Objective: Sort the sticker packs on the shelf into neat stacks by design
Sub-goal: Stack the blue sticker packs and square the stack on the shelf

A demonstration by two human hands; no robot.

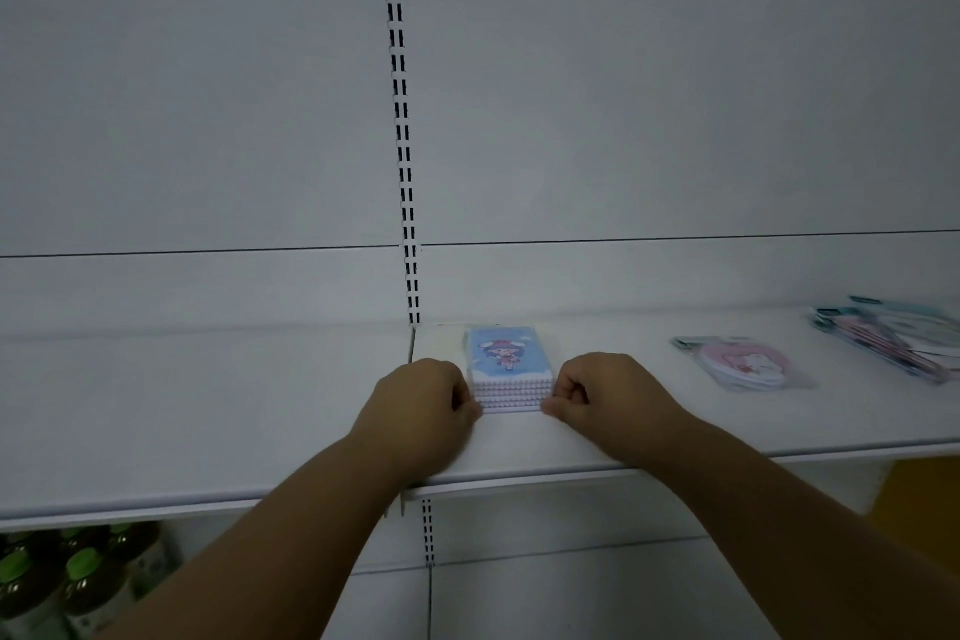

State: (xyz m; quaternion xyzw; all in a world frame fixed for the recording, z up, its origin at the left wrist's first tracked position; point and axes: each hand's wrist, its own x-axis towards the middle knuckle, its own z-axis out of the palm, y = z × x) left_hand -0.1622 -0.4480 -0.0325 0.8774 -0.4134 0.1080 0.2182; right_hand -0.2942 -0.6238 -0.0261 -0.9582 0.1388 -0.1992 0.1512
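A stack of blue sticker packs with a cartoon girl on top lies on the white shelf, near its left end. My left hand presses against the stack's left front corner and my right hand against its right front corner, fingers curled on the pack edges. Farther right lies a small pile of round pink sticker packs. At the far right edge sits a pile of packs with blue and pink designs, partly cut off by the frame.
A slotted upright runs down the white back panel. A second white shelf adjoins on the left. Bottles with green caps stand on a lower level at the bottom left.
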